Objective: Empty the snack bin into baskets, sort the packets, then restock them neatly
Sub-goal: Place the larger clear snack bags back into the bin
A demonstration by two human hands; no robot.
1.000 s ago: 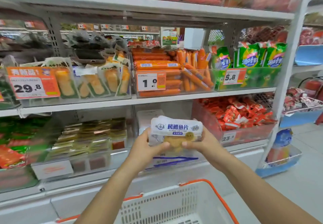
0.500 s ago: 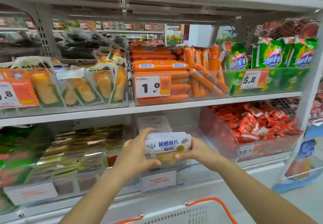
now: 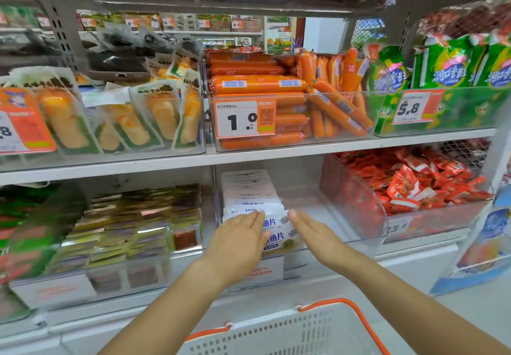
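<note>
Both my hands are now lying flat in the clear snack bin [image 3: 301, 260] on the lower shelf, where half a second ago they were gripping a white fish-slice packet in front of it. My left hand [image 3: 237, 240] is pressing straight, close-together fingers on the front packets [image 3: 276, 233], and my right hand [image 3: 312, 233] is resting beside it with fingers straight and relaxed, pinching nothing. White packets are standing in a row along the bin's left side, running back toward the rear wall (the right half of the bin is showing bare floor). To the left, a neighbouring bin [image 3: 132, 233] is holding stacked flat dark and gold packs; to the right, a curved-walled bin [image 3: 359, 210] is piled with red wrapped snacks. Above, the orange sausages [image 3: 260, 86] are filling their clear tray behind a 1.0 price tag [image 3: 244, 119]. Below my forearms, the white basket [image 3: 276, 332] with its orange handle is sitting just in front of the shelf edge, its rim near my wrists.
</note>
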